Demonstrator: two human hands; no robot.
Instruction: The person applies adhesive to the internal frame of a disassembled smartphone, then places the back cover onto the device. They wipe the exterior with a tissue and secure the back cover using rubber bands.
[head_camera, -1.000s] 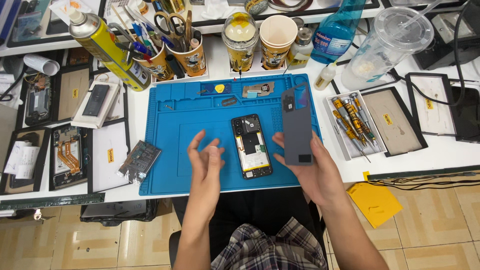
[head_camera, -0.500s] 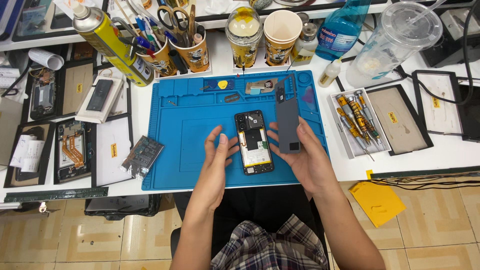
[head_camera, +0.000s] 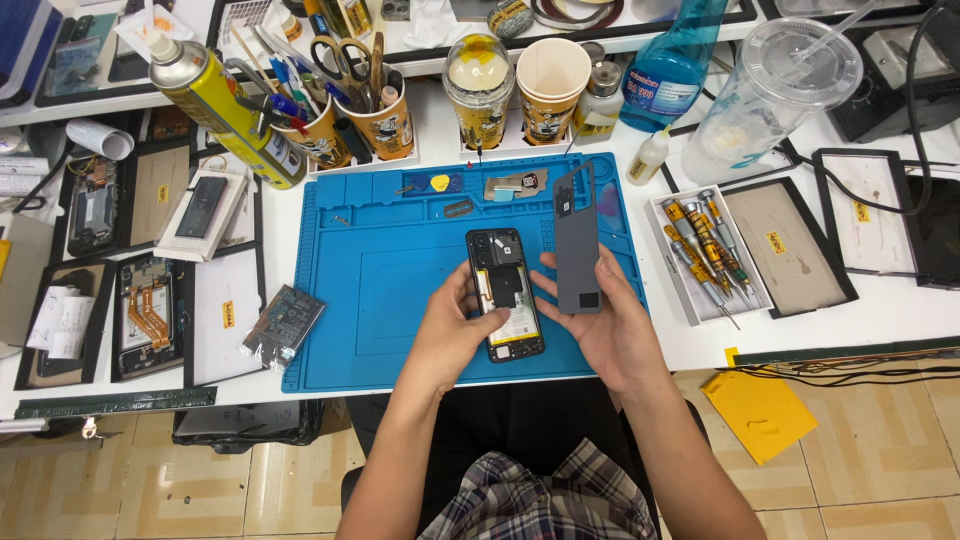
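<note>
Nearest to me I see plaid cloth at the bottom edge, and both forearms rising from it toward the blue mat (head_camera: 380, 290) on the white desk (head_camera: 900, 320). My left hand (head_camera: 450, 335) comes in at a slant, its fingers curled against the left edge of the opened phone (head_camera: 505, 292), thumb near the lower part; it grips the phone's side rather than lying flat. The phone lies on the mat with its back off and its insides showing. My right hand (head_camera: 612, 325) is cupped, its thumb touching the phone's right edge while its fingers pinch the lower end of the grey back cover (head_camera: 577, 240), which stands just beside the phone, long side running away from me.

Left of the mat, a small bagged part (head_camera: 285, 326) lies half off the mat's edge, and 2 shallow black trays (head_camera: 95, 310) hold dismantled phone frames and papers. Right of the mat, a white tray (head_camera: 705, 262) holds several yellow-handled screwdrivers, next to a flat black tray (head_camera: 790, 245) with a tan pad in it.

Farther off, along the mat's far edge, stand 2 printed cups (head_camera: 350, 120) crammed with scissors, pens and tweezers, a domed-lid cup (head_camera: 479, 90), and an open paper cup (head_camera: 552, 85) whose contents I cannot make out. A yellow spray can (head_camera: 225, 105) leans at left; a blue spray bottle (head_camera: 670, 75) and a clear lidded plastic cup (head_camera: 770, 95) with a straw stand at right
</note>
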